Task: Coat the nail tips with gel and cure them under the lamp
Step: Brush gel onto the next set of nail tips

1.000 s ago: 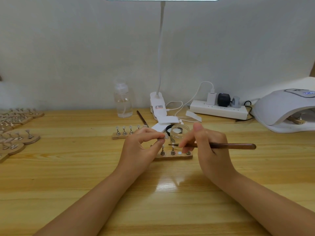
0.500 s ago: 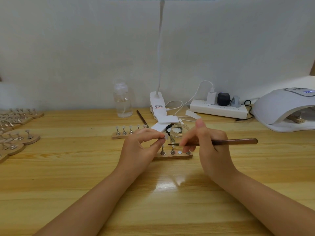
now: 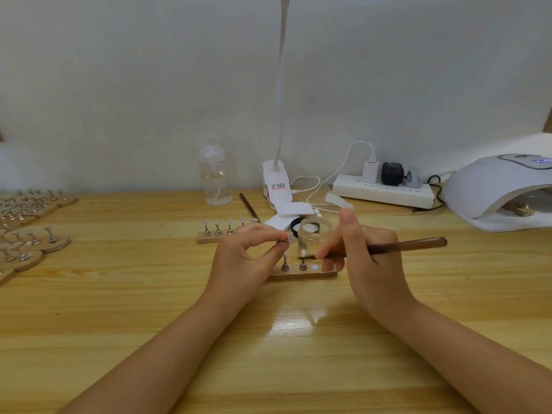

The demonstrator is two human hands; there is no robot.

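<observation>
My left hand (image 3: 245,258) pinches a small metal peg carrying a clear nail tip (image 3: 287,238), lifted above the near wooden holder (image 3: 301,274). My right hand (image 3: 367,264) grips a brown brush (image 3: 406,245) like a pen, its dark bristle end pointing left just beside the pegs standing on that holder. Two pegs with tips stand on the holder, with a bare magnet spot to their right. The open glass gel jar (image 3: 315,233) stands right behind the holder. The white curing lamp (image 3: 495,192) sits at the far right with a wooden holder inside it.
A second wooden holder (image 3: 221,234) with several tips lies left of the jar. More holders (image 3: 30,234) crowd the left edge. A clear bottle (image 3: 215,180), a clip desk lamp (image 3: 276,186), a power strip (image 3: 383,192), a spare brush (image 3: 249,206) and white pads (image 3: 291,212) line the back.
The brush handle has tilted up a little at its right end, and my right thumb has risen. My left hand keeps the same hold on the peg.
</observation>
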